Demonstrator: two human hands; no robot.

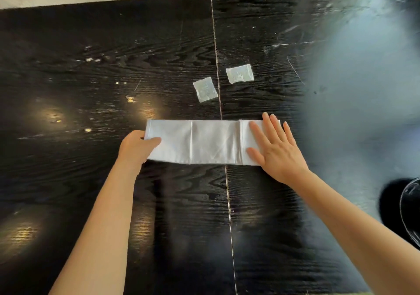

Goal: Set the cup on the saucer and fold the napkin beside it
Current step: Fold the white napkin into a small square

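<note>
**Napkin halfway folded, cup not in sight**

Head view: my left hand (138, 145) pinches the left end of the white napkin (204, 142), thumb on top. My right hand (272, 149) lies flat and open, pressing the right end, which is already turned over. The napkin is a long strip near the middle of the black table (91, 67), across its centre seam. I'd say more folds remain. A dark round thing (406, 210) sits at the right edge; cup and saucer I can't make out.

Left hand (136, 148) curled in a pinch, right hand (276, 150) flat, fingers spread, both forearms outstretched.
</note>
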